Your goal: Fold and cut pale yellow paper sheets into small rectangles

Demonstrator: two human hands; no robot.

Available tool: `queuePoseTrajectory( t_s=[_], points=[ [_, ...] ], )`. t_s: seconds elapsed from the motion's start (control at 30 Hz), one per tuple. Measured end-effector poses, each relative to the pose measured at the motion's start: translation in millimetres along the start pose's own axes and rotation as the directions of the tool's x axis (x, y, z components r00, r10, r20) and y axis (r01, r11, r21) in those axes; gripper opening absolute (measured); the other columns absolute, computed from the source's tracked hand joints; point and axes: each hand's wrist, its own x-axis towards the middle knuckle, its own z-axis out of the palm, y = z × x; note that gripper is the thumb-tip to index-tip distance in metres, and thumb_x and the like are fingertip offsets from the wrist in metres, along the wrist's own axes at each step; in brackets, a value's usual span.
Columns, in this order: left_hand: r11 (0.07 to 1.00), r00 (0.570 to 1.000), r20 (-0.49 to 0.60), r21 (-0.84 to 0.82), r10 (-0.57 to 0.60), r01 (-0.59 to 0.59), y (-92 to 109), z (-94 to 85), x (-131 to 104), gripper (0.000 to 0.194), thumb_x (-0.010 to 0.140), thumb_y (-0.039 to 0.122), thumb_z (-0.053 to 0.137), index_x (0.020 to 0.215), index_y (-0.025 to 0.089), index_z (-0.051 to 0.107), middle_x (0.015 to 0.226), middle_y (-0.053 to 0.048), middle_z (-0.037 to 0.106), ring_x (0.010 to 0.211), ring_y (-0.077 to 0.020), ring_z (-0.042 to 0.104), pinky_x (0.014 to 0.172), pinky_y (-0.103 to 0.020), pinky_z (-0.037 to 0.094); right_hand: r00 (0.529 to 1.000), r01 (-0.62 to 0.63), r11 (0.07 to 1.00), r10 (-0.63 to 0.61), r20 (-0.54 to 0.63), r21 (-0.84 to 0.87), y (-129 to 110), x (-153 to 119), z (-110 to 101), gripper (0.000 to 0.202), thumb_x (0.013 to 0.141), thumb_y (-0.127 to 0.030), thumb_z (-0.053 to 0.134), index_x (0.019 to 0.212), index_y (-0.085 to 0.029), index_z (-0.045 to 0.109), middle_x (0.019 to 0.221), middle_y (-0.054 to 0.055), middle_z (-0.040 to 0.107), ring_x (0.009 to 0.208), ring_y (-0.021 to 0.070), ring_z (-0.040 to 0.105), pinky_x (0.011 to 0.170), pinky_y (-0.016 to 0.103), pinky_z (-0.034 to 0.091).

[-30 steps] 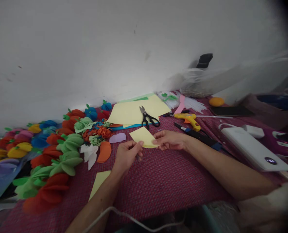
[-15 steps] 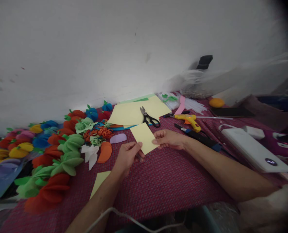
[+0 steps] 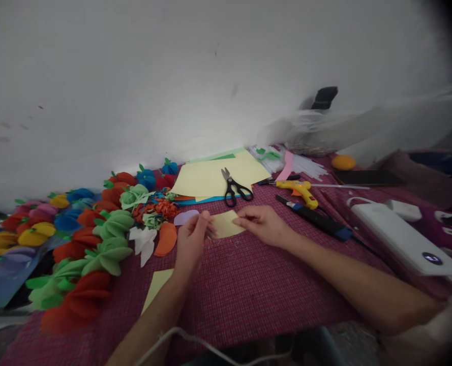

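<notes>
A pale yellow piece of paper (image 3: 226, 225) is held up between my two hands, over the middle of the checked cloth. My left hand (image 3: 195, 234) pinches its left end, and my right hand (image 3: 262, 223) pinches the right end between thumb and fingers. The piece looks foreshortened and slightly curved. Just beyond it lie black-handled scissors (image 3: 235, 188), partly on large yellow sheets (image 3: 203, 178). A purple cut piece (image 3: 184, 217) and an orange cut piece (image 3: 166, 240) rest left of my left hand. Another yellow piece (image 3: 157, 284) sits partly behind my left forearm.
Several colourful felt-like flower shapes (image 3: 111, 223) line the left side. On the right are a yellow glue gun (image 3: 298, 190), a black-handled tool (image 3: 317, 218) with a cord, a white power bank (image 3: 404, 239) and an orange fruit-like object (image 3: 343, 162). A white cable (image 3: 210, 348) crosses the front edge.
The yellow paper has tilted from nearly face-on to a flatter, slightly curved strip. Both hands have turned with it, the left one rising, and both still hold it.
</notes>
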Motion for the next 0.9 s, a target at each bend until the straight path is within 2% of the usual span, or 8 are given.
queuePoseTrajectory(
  t_s=[0.07,0.13,0.2,0.27,0.37,0.47,0.67,0.9],
  points=[
    [0.977,0.963,-0.182,0.113,0.201,-0.183,4,-3.5,3,0.027,0.07,0.041,0.059,0.083,0.017,0.053,0.071,0.002,0.056,0.063,-0.0083,0.053,0.057,-0.018,0.04,0.994,-0.11,0.984,0.112,-0.006,0.138,2,1,-2,0.025,0.079,-0.039,0.048,0.069,-0.018,0.057,0.06,-0.001,0.05,0.056,0.0108,0.044,0.052,0.023,0.033],
    [0.953,0.942,-0.198,0.193,0.269,-0.232,9,-5.9,5,0.037,0.066,0.038,0.064,0.096,0.02,0.051,0.088,-0.001,0.057,0.078,-0.0108,0.055,0.066,-0.019,0.042,0.987,-0.158,0.959,0.149,0.056,0.234,2,2,-5,0.025,0.077,-0.04,0.051,0.066,-0.018,0.054,0.058,-0.003,0.047,0.054,0.0096,0.042,0.051,0.022,0.032],
    [0.971,0.983,-0.064,0.183,0.171,-0.157,13,-6.2,4,0.048,0.063,0.036,0.066,0.105,0.021,0.049,0.093,-0.003,0.058,0.079,-0.0131,0.056,0.065,-0.021,0.044,0.982,-0.183,0.944,0.162,0.097,0.276,1,3,-7,0.024,0.076,-0.04,0.052,0.065,-0.018,0.053,0.058,-0.003,0.046,0.054,0.0093,0.041,0.052,0.022,0.032],
    [0.984,0.997,0.073,0.173,0.033,-0.045,15,-5.1,2,0.046,0.061,0.034,0.068,0.102,0.019,0.052,0.082,-0.002,0.06,0.066,-0.0123,0.057,0.057,-0.021,0.043,0.981,-0.191,0.936,0.169,0.097,0.297,1,3,-7,0.024,0.075,-0.039,0.053,0.065,-0.018,0.053,0.058,-0.003,0.045,0.054,0.0092,0.041,0.051,0.022,0.032],
    [0.971,0.994,0.098,0.237,-0.055,0.031,14,-3.9,0,0.028,0.057,0.033,0.069,0.077,0.016,0.06,0.059,0.003,0.056,0.048,-0.0085,0.049,0.044,-0.018,0.036,0.981,-0.191,0.927,0.174,0.083,0.323,0,3,-8,0.023,0.075,-0.039,0.054,0.066,-0.017,0.054,0.058,-0.003,0.045,0.054,0.0088,0.041,0.051,0.021,0.032],
    [0.959,0.993,0.094,0.281,-0.072,0.043,10,-4.9,0,0.022,0.058,0.034,0.068,0.065,0.015,0.06,0.05,0.004,0.052,0.043,-0.0073,0.044,0.04,-0.017,0.032,0.977,-0.213,0.91,0.188,0.103,0.356,0,2,-7,0.024,0.073,-0.041,0.055,0.071,-0.017,0.057,0.06,-0.002,0.05,0.056,0.009,0.044,0.053,0.021,0.034],
    [0.948,0.98,0.198,0.316,-0.031,-0.034,7,-4.6,-1,0.019,0.062,0.034,0.065,0.064,0.015,0.061,0.05,0.004,0.051,0.044,-0.0074,0.043,0.042,-0.017,0.032,0.966,-0.257,0.873,0.245,0.085,0.415,1,3,-4,0.026,0.071,-0.042,0.057,0.074,-0.017,0.061,0.062,-0.001,0.056,0.055,0.0095,0.047,0.051,0.021,0.036],
    [0.938,0.982,0.186,0.344,-0.031,-0.036,11,-2.5,-4,0.018,0.062,0.033,0.065,0.062,0.016,0.06,0.051,0.004,0.051,0.045,-0.008,0.043,0.042,-0.017,0.032,0.97,-0.231,0.871,0.24,0.034,0.434,0,3,-4,0.022,0.07,-0.038,0.059,0.075,-0.016,0.062,0.062,-0.001,0.058,0.054,0.0093,0.048,0.051,0.022,0.037]
  ],
)
